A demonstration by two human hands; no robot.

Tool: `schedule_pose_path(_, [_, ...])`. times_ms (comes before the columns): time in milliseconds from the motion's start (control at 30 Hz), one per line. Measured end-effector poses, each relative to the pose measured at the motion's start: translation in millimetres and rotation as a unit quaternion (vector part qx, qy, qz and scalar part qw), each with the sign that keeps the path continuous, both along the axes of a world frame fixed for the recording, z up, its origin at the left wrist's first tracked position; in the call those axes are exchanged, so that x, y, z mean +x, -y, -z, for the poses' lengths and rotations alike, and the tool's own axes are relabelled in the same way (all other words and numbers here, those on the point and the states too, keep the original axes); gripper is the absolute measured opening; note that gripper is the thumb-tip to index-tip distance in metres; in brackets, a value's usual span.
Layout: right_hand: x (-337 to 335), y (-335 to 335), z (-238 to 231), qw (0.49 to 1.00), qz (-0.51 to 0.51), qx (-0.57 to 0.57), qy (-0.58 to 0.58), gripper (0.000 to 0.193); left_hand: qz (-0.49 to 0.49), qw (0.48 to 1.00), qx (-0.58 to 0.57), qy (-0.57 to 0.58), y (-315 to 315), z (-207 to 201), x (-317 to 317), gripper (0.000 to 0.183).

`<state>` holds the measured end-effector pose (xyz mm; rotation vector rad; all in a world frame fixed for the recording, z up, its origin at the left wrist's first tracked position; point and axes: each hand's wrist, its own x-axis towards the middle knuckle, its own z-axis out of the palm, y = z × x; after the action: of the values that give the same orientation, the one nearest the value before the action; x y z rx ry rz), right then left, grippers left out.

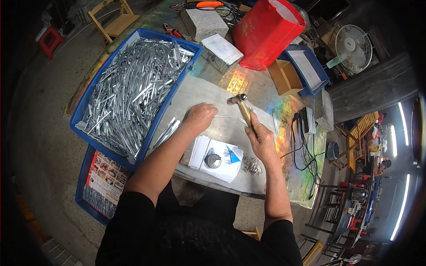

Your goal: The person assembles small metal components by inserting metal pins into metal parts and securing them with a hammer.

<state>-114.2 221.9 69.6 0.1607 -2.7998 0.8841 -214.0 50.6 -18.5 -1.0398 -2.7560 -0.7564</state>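
My right hand (261, 141) grips a hammer (245, 113) by its yellowish handle, its metal head raised over the grey sheet (211, 95) on the table. My left hand (201, 116) is closed and pressed down on the sheet, with a thin silvery metal strip (223, 116) sticking out from its fingers toward the hammer. Beside my left forearm lie several loose metal strips (167, 129). Between my arms, white papers (227, 174) carry a small round tin (213, 161) and a blue piece (235, 154). A heap of small pin-like metal pieces (252, 165) sits near my right wrist.
A large blue bin (81, 105) full of metal strips stands at left, above a second blue tray (80, 188). At the back are a red bag (266, 33), a stone block (204, 24) and an open-sided box (284, 77). Cables (304, 153) hang at right.
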Motion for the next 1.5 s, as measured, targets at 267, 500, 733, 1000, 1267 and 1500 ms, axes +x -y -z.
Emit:
schedule_pose_path(267, [-3.5,-20.8,34.8,0.996,-0.042,0.071,0.041,0.042,0.004,1.000,0.015,-0.005,-7.5,-0.1,-0.4,0.012])
schedule_pose_path(500, [-0.4,0.0,1.4,0.999,0.010,-0.033,-0.013,0.040,-0.012,1.000,0.004,0.006,-1.3,1.5,-0.9,0.012])
schedule_pose_path(733, [-12.2,-8.6,28.4,0.986,-0.039,0.115,0.118,0.038,-0.006,1.000,0.016,0.022,-2.7,5.5,-1.6,0.007])
schedule_pose_path(1000, [-9.1,-11.6,31.7,0.986,-0.056,0.121,0.100,0.042,-0.024,0.999,0.036,-0.008,7.1,6.4,2.1,0.004])
schedule_pose_path(1267, [-9.3,-12.7,35.3,0.988,-0.056,0.118,0.088,0.042,-0.042,0.999,0.016,0.011,9.2,8.1,0.2,0.002])
schedule_pose_path(1500, [-6.9,7.2,-3.2,0.994,-0.066,0.080,0.032,0.041,-0.042,0.997,0.047,0.039,10.7,12.0,-0.2,0.003])
